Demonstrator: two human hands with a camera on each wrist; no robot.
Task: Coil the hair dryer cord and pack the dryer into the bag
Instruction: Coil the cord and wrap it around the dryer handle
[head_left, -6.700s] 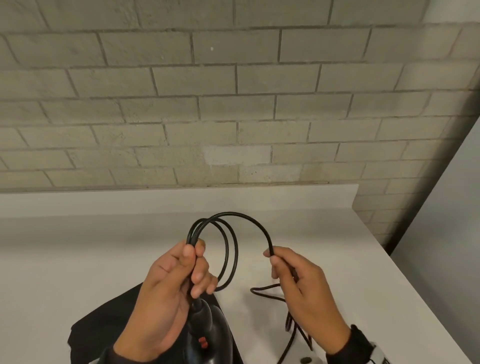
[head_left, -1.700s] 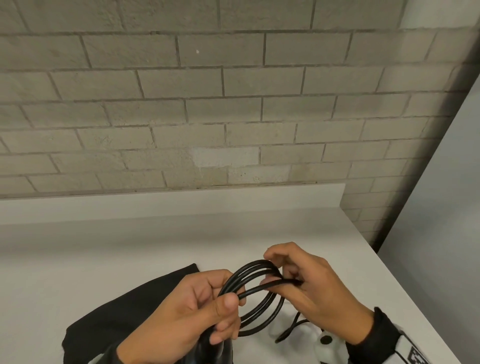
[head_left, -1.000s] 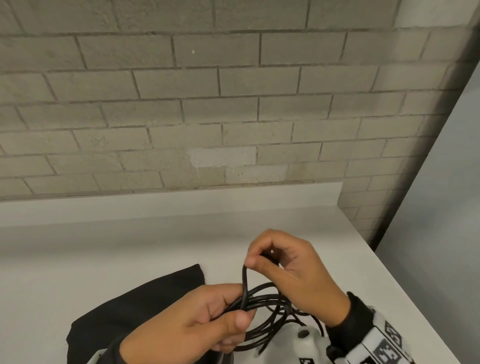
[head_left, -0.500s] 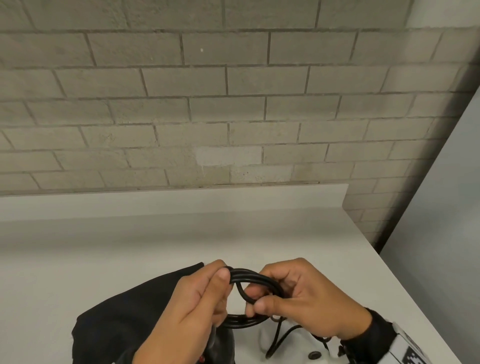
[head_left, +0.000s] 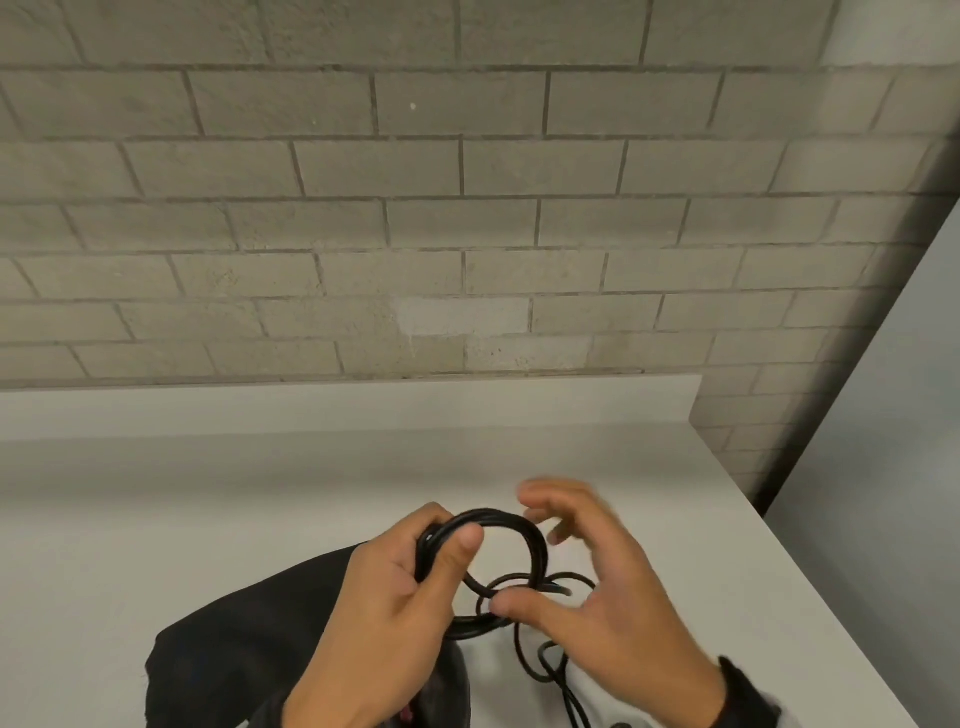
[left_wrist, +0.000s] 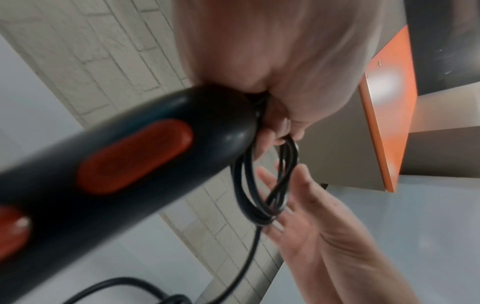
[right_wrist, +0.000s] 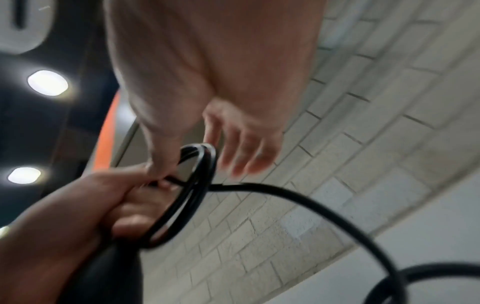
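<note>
Cord (head_left: 524, 540) was bunched into a tight round coil of glossy black loops, pinched at its left edge by the left hand (head_left: 395, 613), thumb clamped on top; right hand (head_left: 597, 587) sat just beside the coil with fingers spread loose, gripping nothing; loose cord trailed down onto the smooth white counter (head_left: 208, 509); dryer handle (left_wrist: 124, 152) was chunky matte black with orange-red buttons, right under the left hand; soft black bag (head_left: 234, 654) lay flat beneath.

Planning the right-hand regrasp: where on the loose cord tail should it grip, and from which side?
Probably the loose cord tail just below the coil, approached from the right: the left hand already clamps the coil's left side, and the right hand hovers open beside it.
</note>
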